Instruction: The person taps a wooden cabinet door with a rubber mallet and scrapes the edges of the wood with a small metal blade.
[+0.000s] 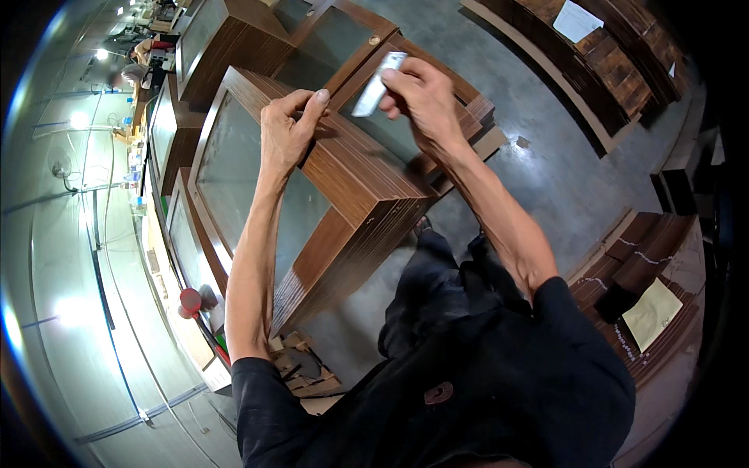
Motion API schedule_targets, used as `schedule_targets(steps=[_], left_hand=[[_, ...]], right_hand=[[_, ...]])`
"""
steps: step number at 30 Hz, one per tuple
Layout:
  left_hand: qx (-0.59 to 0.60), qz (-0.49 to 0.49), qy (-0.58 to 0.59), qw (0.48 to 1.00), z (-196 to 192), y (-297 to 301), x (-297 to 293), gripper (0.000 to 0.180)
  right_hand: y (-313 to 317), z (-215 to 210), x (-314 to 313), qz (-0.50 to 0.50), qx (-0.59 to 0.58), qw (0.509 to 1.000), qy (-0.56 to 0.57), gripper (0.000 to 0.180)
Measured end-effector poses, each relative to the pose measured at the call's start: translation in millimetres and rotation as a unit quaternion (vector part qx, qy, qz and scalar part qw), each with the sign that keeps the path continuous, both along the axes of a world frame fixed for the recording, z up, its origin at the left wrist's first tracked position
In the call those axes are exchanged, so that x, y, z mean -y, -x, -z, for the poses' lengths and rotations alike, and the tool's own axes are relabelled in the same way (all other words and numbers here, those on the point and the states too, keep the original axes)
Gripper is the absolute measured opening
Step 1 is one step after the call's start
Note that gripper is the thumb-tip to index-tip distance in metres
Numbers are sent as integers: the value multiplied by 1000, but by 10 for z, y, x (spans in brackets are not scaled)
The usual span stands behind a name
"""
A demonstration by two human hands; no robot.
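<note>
My right hand (425, 97) is raised over the wooden frames at the upper middle, its thumb and fingers closed on a flat, pale, shiny strip (372, 92). The strip is slightly blurred and tilted; its exact kind cannot be made out. My left hand (287, 131) is at the top edge of a brown stack of wooden frames (355, 173), fingers curled and thumb close to the forefinger. What lies between those fingers, if anything, is hidden. The stack stands on its side in front of me, with a grey opening inside its border.
More brown frames (226, 51) stand behind and to the left. At the upper right is a stack of dark boards (593, 66) with a white sheet. Brown pieces (640, 249) with a yellowish sheet lie at the lower right. A red round object (189, 301) is at the left.
</note>
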State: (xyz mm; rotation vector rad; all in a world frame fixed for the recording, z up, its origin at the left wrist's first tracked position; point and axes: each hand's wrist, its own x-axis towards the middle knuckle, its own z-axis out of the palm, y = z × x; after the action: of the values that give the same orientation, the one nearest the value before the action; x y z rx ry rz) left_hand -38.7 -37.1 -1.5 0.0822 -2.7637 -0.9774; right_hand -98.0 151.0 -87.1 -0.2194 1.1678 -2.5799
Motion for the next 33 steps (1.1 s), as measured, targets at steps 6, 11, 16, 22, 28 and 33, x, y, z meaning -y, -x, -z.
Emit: schedule_targets(steps=[6, 11, 16, 22, 28, 33], left_hand=[[15, -26, 37, 999, -3, 26, -32, 39], [13, -23, 41, 999, -2, 42, -52, 36], [10, -25, 41, 999, 15, 46, -44, 32], [0, -28, 48, 998, 54, 56, 2, 31], [9, -26, 57, 998, 42, 44, -16, 30], [22, -28, 67, 997, 21, 42, -21, 28]], right_hand=[[-777, -217, -653, -68, 13, 995, -73, 23], [-1005, -212, -724, -8, 24, 1000, -15, 23], [-1072, -291, -781, -100, 4, 991, -86, 19], [-1210, -398, -614, -114, 9, 990, -86, 15], [-1217, -383, -571, -102, 16, 991, -91, 14], [-1219, -370, -559, -99, 16, 991, -86, 13]])
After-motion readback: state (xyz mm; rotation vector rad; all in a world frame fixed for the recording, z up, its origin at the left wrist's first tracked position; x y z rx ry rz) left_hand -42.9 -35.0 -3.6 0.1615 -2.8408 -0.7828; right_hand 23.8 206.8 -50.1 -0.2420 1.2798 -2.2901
